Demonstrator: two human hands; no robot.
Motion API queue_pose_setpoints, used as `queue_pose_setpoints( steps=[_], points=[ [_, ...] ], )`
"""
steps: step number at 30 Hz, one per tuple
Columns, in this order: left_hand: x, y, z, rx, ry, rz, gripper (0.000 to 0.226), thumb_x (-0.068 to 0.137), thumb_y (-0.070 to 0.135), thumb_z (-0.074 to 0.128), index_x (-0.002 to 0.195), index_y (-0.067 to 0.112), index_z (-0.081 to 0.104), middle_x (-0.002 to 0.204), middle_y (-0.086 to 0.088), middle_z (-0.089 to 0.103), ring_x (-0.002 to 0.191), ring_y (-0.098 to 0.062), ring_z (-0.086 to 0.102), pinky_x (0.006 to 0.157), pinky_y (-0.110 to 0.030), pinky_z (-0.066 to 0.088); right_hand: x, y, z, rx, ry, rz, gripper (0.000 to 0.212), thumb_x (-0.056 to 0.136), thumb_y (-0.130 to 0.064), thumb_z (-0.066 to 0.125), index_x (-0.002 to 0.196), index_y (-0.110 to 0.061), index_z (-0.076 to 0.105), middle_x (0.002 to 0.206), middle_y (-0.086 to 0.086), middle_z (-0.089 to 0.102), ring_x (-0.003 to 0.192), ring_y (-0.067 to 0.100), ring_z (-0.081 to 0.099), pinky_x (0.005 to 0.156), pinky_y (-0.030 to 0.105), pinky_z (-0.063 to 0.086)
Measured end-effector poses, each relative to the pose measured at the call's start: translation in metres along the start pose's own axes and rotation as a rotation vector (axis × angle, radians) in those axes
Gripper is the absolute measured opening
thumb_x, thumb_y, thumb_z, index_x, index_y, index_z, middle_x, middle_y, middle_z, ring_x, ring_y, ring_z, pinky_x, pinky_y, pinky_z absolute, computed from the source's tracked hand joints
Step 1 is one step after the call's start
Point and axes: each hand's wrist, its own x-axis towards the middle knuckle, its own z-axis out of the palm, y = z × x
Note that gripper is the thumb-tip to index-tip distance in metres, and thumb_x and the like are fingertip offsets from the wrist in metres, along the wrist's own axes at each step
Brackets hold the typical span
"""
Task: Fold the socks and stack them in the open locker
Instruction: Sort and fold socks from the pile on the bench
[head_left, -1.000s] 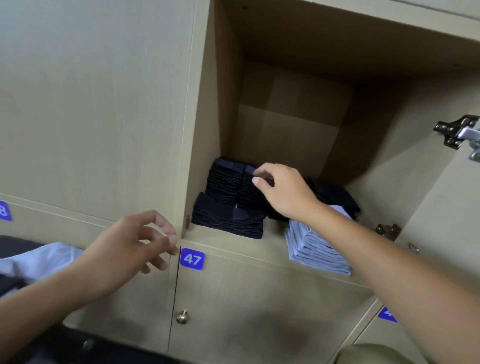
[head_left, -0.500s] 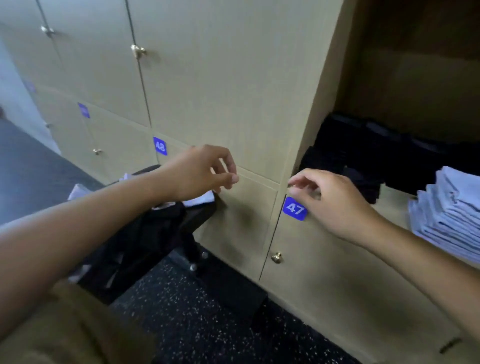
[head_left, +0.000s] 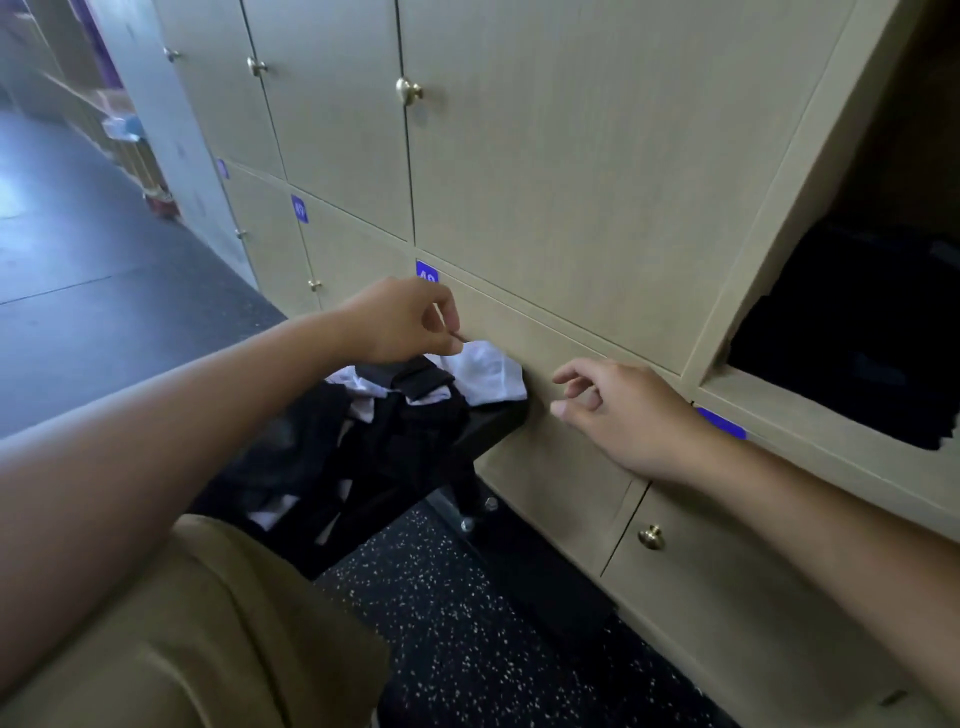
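A heap of loose black and white socks (head_left: 400, 415) lies on a dark stool (head_left: 488, 423) against the lockers. My left hand (head_left: 405, 322) hovers just above the heap's far end, fingers loosely curled, holding nothing. Empty as well, my right hand (head_left: 618, 410) hangs in front of the closed locker doors to the right of the heap with relaxed fingers. The open locker (head_left: 810, 400) is at the right edge, and folded black socks (head_left: 852, 338) sit inside it.
Closed beige locker doors with brass knobs (head_left: 409, 91) and blue number tags (head_left: 299, 209) fill the wall. Dark speckled floor (head_left: 467, 623) lies below. My tan trouser leg (head_left: 208, 623) is at the bottom left. An aisle (head_left: 78, 234) opens to the left.
My right hand left the stack in the locker and drew down and left, out to the door fronts. My view swung left to the sock heap. My left hand moved over the heap.
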Motion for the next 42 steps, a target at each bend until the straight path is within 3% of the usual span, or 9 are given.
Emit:
queue_pose_setpoints(
  steps=[7, 17, 22, 24, 27, 31, 34, 38, 42],
  points=[
    [0.0, -0.036, -0.003, 0.081, -0.193, -0.035, 0.036, 0.076, 0.031, 0.088, 0.107, 0.022, 0.071, 0.1, 0.012, 0.07, 0.097, -0.016, 0.066, 0.093, -0.036, 0.053, 0.038, -0.006, 0.029, -0.009, -0.065, 0.014, 0.034, 0.096, -0.037, 0.063, 0.127, -0.024, 0.061, 0.119, -0.003, 0.065, 0.097, 0.015, 0.06, 0.084, 0.028, 0.043],
    [0.004, -0.051, 0.013, 0.201, -0.225, -0.002, 0.058, 0.079, 0.03, 0.086, 0.13, 0.022, 0.06, 0.115, 0.006, 0.054, 0.104, -0.014, 0.046, 0.085, -0.027, 0.034, 0.066, -0.008, 0.053, -0.006, -0.091, 0.064, 0.036, 0.094, -0.037, 0.065, 0.128, -0.024, 0.06, 0.126, -0.001, 0.062, 0.106, 0.019, 0.059, 0.085, 0.03, 0.044],
    [0.007, -0.055, 0.01, 0.171, -0.087, -0.009, 0.009, 0.094, 0.03, 0.068, 0.093, 0.021, 0.07, 0.09, 0.002, 0.066, 0.091, -0.024, 0.061, 0.075, -0.033, 0.044, 0.071, -0.005, 0.059, -0.02, -0.097, 0.088, 0.037, 0.092, -0.039, 0.068, 0.125, -0.027, 0.06, 0.13, -0.003, 0.06, 0.11, 0.019, 0.057, 0.094, 0.036, 0.048],
    [0.007, -0.06, 0.006, 0.153, -0.028, -0.03, 0.031, 0.098, 0.029, 0.063, 0.069, 0.021, 0.057, 0.073, -0.003, 0.061, 0.077, -0.027, 0.057, 0.066, -0.035, 0.04, 0.073, -0.008, 0.06, 0.009, -0.079, 0.076, 0.039, 0.092, -0.04, 0.068, 0.128, -0.026, 0.059, 0.13, -0.002, 0.06, 0.111, 0.02, 0.058, 0.095, 0.037, 0.048],
    [0.005, -0.059, -0.001, 0.048, 0.094, -0.087, 0.035, 0.099, 0.028, 0.062, 0.067, 0.014, 0.055, 0.064, -0.004, 0.054, 0.066, -0.025, 0.049, 0.063, -0.035, 0.037, 0.074, -0.017, 0.061, 0.053, -0.032, 0.032, 0.036, 0.093, -0.037, 0.066, 0.127, -0.024, 0.061, 0.127, -0.002, 0.062, 0.112, 0.02, 0.059, 0.096, 0.037, 0.048],
    [0.005, -0.049, -0.014, -0.215, 0.236, -0.071, 0.03, 0.099, 0.031, 0.061, 0.089, 0.004, 0.068, 0.074, -0.011, 0.065, 0.068, -0.021, 0.054, 0.066, -0.037, 0.044, 0.074, -0.041, 0.052, 0.321, 0.114, 0.054, 0.019, 0.097, -0.035, 0.062, 0.108, -0.021, 0.069, 0.092, -0.009, 0.071, 0.082, 0.01, 0.062, 0.08, 0.031, 0.05],
    [0.0, -0.033, -0.021, -0.396, 0.238, 0.05, 0.025, 0.1, 0.031, 0.061, 0.096, 0.01, 0.074, 0.084, -0.008, 0.075, 0.072, -0.018, 0.064, 0.074, -0.039, 0.054, 0.068, -0.064, 0.037, 0.826, 0.077, 0.202, 0.036, 0.103, -0.049, 0.048, 0.109, -0.017, 0.065, 0.077, 0.0, 0.074, 0.064, 0.014, 0.061, 0.067, 0.03, 0.048],
    [-0.009, -0.008, -0.016, -0.417, 0.17, 0.185, 0.034, 0.101, 0.02, 0.063, 0.068, 0.014, 0.063, 0.054, 0.014, 0.054, 0.052, 0.0, 0.046, 0.058, -0.02, 0.041, 0.054, -0.076, 0.016, 1.395, -0.099, 0.303, 0.051, 0.102, -0.062, 0.033, 0.125, -0.019, 0.048, 0.102, 0.019, 0.076, 0.093, 0.033, 0.072, 0.079, 0.035, 0.055],
    [-0.01, -0.003, -0.011, -0.499, 0.058, 0.291, 0.016, 0.098, 0.02, 0.068, 0.101, 0.007, 0.076, 0.092, -0.007, 0.075, 0.092, -0.031, 0.069, 0.095, -0.047, 0.056, 0.048, -0.068, 0.002, 1.495, -0.111, 0.31, 0.066, 0.102, -0.064, 0.033, 0.125, -0.009, 0.061, 0.107, 0.018, 0.076, 0.106, 0.032, 0.072, 0.09, 0.037, 0.056]
  ],
)
